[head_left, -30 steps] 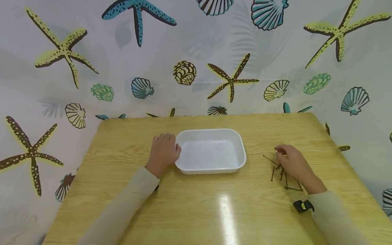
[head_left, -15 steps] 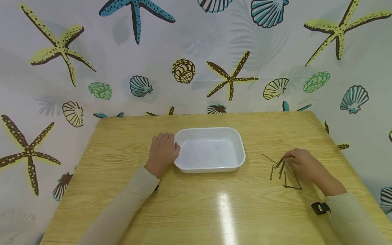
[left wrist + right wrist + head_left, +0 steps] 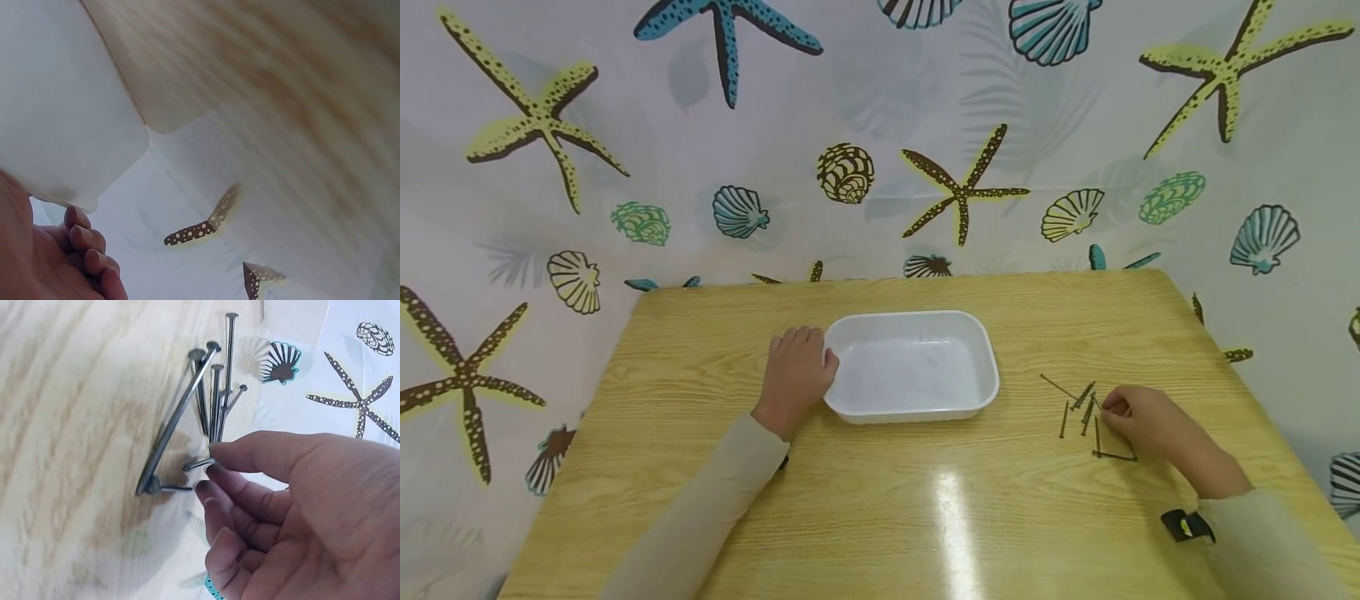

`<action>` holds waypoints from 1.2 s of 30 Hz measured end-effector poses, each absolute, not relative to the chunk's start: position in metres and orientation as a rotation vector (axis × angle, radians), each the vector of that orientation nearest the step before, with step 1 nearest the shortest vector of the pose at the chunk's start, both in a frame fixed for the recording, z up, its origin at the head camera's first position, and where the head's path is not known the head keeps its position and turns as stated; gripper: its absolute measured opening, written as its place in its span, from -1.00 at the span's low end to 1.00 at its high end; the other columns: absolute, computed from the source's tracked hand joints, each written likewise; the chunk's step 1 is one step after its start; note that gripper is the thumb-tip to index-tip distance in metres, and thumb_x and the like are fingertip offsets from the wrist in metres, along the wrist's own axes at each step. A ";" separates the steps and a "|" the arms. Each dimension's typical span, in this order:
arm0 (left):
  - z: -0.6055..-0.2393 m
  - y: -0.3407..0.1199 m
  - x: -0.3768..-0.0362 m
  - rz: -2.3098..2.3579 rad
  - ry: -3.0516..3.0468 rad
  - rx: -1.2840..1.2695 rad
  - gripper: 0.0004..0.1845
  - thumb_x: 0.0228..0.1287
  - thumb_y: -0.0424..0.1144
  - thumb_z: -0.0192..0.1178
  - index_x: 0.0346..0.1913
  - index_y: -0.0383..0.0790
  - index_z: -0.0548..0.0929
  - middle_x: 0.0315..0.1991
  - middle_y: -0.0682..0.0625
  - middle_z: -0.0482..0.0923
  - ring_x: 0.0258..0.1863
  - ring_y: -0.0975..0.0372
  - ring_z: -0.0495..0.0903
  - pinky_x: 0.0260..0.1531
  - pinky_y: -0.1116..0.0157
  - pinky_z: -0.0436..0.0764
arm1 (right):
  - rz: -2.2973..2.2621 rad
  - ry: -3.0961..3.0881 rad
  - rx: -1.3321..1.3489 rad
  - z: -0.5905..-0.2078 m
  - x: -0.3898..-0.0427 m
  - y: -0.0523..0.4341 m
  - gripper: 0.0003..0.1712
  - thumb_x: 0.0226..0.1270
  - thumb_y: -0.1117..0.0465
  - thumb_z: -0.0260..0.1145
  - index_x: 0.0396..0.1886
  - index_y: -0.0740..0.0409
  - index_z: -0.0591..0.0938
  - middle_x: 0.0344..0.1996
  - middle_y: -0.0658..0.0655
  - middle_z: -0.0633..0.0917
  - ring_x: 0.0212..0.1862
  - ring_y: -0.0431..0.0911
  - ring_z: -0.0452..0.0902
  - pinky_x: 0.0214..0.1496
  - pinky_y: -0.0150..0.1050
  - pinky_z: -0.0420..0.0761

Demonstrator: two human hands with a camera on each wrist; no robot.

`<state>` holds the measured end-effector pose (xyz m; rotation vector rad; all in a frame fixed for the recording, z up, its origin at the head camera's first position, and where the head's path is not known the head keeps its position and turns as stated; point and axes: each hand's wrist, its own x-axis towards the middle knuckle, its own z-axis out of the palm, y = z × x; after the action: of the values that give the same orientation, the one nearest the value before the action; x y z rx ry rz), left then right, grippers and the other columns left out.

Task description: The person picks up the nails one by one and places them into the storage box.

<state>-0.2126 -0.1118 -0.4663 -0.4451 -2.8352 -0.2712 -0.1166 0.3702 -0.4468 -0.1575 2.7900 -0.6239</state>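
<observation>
Right hand (image 3: 1150, 421) rests on the right part of the wooden tabletop (image 3: 880, 517), at the right edge of a loose cluster of dark nails (image 3: 1086, 412). In the right wrist view the fingers (image 3: 250, 506) are curled, and thumb and forefinger tips pinch the end of 1 nail (image 3: 199, 465). The other nails lie flat on the tabletop just beyond the fingertips, heads fanned outward; several overlap, so an exact count cannot be taken. 1 long nail (image 3: 178, 422) lies diagonally across the group.

Left hand (image 3: 795, 375) lies palm down on the tabletop, touching the left end of a white plastic tray (image 3: 985, 367). Its thumb sits against the tray's rim and the fingers run along the tray's left wall. The left wrist view shows the fingers (image 3: 87, 250) loosely bent beside the tray wall (image 3: 62, 112), not wrapped around it.

The tray stands at the centre of the tabletop, well apart from the nails, and its interior shows only white. A light-coloured sleeve (image 3: 700, 517) covers each forearm. A cloth printed with starfish and shells (image 3: 850, 175) hangs behind the tabletop.
</observation>
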 end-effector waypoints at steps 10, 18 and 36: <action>-0.466 -0.113 -0.209 -0.304 -2.815 -0.442 -0.78 0.26 -0.16 -0.06 -0.49 -0.18 0.37 -0.53 0.01 0.32 -0.47 0.11 0.30 -0.40 0.17 0.24 | -0.581 2.793 -0.034 -0.447 -0.111 0.359 -0.76 0.27 0.24 0.18 -0.24 0.39 0.52 -0.41 0.16 0.59 -0.35 0.01 0.51 -0.33 -0.05 0.47; -0.464 -0.111 -0.207 -0.310 -2.816 -0.449 -0.78 0.28 -0.15 -0.06 -0.47 -0.18 0.39 -0.50 -0.01 0.36 -0.45 0.10 0.31 -0.40 0.17 0.24 | -0.547 2.750 0.015 -0.440 -0.109 0.353 -0.73 0.29 0.20 0.16 -0.24 0.38 0.51 -0.33 0.26 0.60 -0.32 0.06 0.53 -0.31 -0.02 0.47; -0.464 -0.113 -0.208 -0.336 -2.812 -0.441 -0.77 0.30 -0.15 -0.07 -0.47 -0.18 0.37 -0.50 -0.01 0.34 -0.46 0.10 0.30 -0.40 0.17 0.25 | -0.592 2.804 0.045 -0.448 -0.109 0.351 -0.70 0.31 0.23 0.15 -0.15 0.44 0.46 -0.29 0.33 0.58 -0.29 0.11 0.53 -0.35 -0.05 0.49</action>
<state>-0.2080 -0.1131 -0.4640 -0.4415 -2.8122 -0.3358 -0.1086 0.3508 -0.4483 0.0455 2.8044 -0.5919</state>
